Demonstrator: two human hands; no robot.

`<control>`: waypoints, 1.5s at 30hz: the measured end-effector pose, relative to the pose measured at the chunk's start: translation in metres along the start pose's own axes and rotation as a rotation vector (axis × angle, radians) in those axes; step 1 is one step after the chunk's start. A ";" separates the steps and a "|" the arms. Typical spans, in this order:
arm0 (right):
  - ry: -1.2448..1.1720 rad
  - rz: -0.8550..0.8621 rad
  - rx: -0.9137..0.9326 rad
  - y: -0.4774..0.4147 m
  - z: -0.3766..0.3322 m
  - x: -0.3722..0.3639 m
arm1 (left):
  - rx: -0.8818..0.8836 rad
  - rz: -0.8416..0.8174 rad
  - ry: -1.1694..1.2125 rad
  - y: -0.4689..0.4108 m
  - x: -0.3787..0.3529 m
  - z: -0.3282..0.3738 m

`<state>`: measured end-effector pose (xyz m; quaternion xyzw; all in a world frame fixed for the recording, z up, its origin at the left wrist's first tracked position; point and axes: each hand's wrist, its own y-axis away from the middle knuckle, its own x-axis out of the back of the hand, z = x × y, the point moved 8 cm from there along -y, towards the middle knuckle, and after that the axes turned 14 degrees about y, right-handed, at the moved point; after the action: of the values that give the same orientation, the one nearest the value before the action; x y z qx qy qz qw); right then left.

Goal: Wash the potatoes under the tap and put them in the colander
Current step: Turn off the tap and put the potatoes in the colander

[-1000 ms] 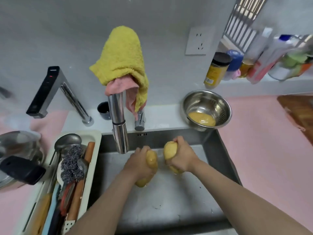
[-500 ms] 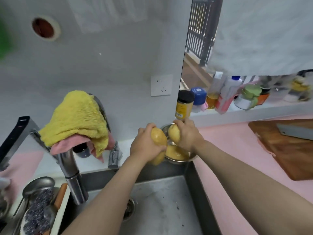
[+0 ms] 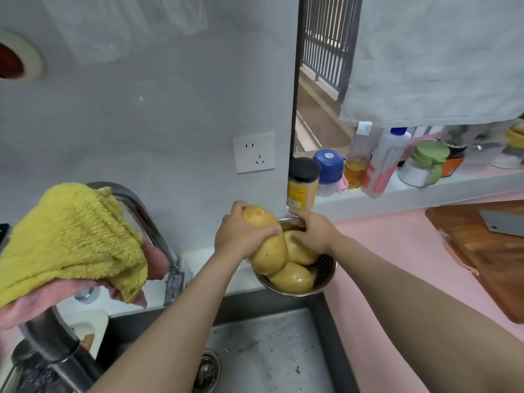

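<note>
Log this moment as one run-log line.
stage: loading colander | left hand: grips long potato over colander | right hand: on second potato inside colander, grip unclear | third potato: lying inside

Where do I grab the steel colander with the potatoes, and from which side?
Pinch the near rim of the round perforated steel colander, coming in over the grey steel sink. Yellow potatoes fill the bowl, and the left hand and right hand crowd its left and far edge, so the near rim is likely the only free hold.
</note>
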<state>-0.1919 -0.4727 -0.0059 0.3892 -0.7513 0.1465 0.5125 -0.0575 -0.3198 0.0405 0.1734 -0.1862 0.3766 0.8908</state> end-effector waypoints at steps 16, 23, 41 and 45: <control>-0.561 0.204 -0.230 0.034 0.044 0.010 | 0.141 -0.328 0.162 -0.021 -0.101 -0.020; -0.577 0.242 -0.224 0.028 0.054 -0.004 | -0.041 -0.439 -0.260 -0.024 -0.137 -0.044; -0.403 0.188 -0.126 0.025 0.048 -0.014 | -0.239 -0.024 -0.173 -0.027 -0.107 -0.037; -0.341 0.113 -0.121 0.022 0.044 -0.019 | -0.331 -0.020 -0.369 -0.027 -0.090 -0.036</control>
<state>-0.2337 -0.4771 -0.0373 0.3340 -0.8553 0.0618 0.3913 -0.0890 -0.3757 -0.0371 0.0927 -0.4033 0.2938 0.8617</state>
